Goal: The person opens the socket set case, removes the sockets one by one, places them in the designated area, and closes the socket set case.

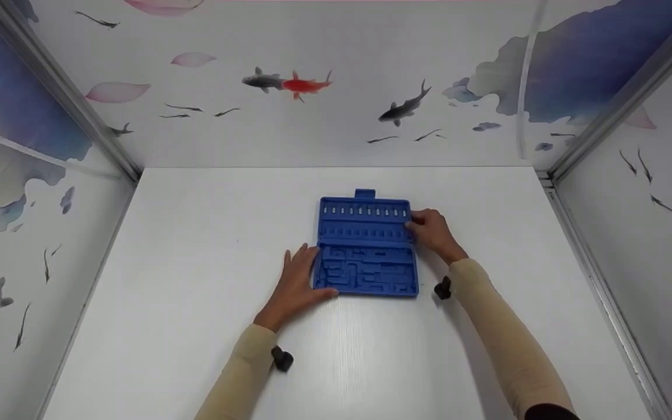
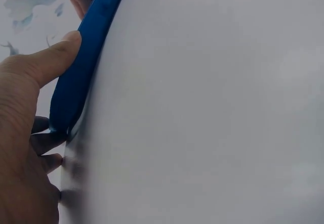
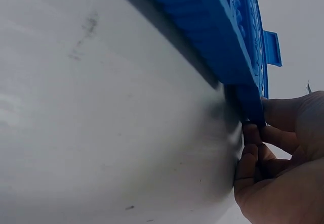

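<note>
Left hand (image 1: 296, 284) spread, thumb (image 1: 323, 294) out; right hand (image 1: 432, 233) pinching, fingers (image 3: 247, 167) curled; both arms (image 1: 502, 326) extended forward.

So my right grip (image 3: 286, 186) has the corner of a blue case (image 3: 207, 29) pinched, thumb (image 3: 291, 114) on one side, fingertips (image 3: 251, 133) tucked at the bottom edge. The rest of it slants off above and left of my grip, with a tab (image 3: 272, 48) sticking out above my thumb. Pale surface (image 3: 126, 113) to my grip's left, smudge (image 3: 91, 24) and all.
</note>
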Action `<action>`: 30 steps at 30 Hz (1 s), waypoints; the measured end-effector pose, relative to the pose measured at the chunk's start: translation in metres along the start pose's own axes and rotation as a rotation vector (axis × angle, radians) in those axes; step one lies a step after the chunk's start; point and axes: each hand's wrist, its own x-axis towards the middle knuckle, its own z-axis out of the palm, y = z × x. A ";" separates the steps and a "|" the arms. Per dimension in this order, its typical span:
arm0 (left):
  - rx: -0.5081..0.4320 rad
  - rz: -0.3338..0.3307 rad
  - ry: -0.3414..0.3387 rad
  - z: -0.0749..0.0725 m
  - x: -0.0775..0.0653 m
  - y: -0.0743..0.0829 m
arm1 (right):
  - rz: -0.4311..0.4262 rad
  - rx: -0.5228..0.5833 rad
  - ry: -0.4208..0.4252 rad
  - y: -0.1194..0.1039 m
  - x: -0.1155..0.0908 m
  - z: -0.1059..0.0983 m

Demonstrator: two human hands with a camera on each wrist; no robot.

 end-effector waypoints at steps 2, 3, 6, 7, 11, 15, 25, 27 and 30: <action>0.005 0.005 0.002 0.001 -0.002 0.000 | -0.001 0.004 -0.013 -0.001 0.000 0.001; 0.008 0.007 0.002 0.001 -0.002 0.001 | -0.007 0.002 -0.017 -0.001 0.000 0.001; 0.025 0.003 -0.007 0.002 -0.003 0.002 | -0.015 -0.005 -0.024 -0.002 0.001 0.001; 0.029 0.001 -0.013 0.002 -0.003 0.002 | -0.023 -0.008 -0.022 -0.003 0.001 0.001; 0.043 -0.012 -0.023 0.001 -0.003 0.002 | -0.056 -0.018 -0.017 -0.004 0.003 0.000; 0.051 -0.031 -0.011 -0.001 -0.004 0.003 | -0.062 -0.004 -0.027 -0.006 0.006 0.002; 0.065 -0.030 -0.019 0.001 -0.003 0.004 | -0.030 0.016 -0.008 -0.001 0.003 0.004; 0.067 -0.016 -0.019 0.002 -0.003 0.004 | -0.009 0.012 0.011 0.002 0.001 0.005; 0.069 0.000 -0.017 0.003 -0.002 0.005 | 0.027 0.014 0.040 0.005 -0.002 0.006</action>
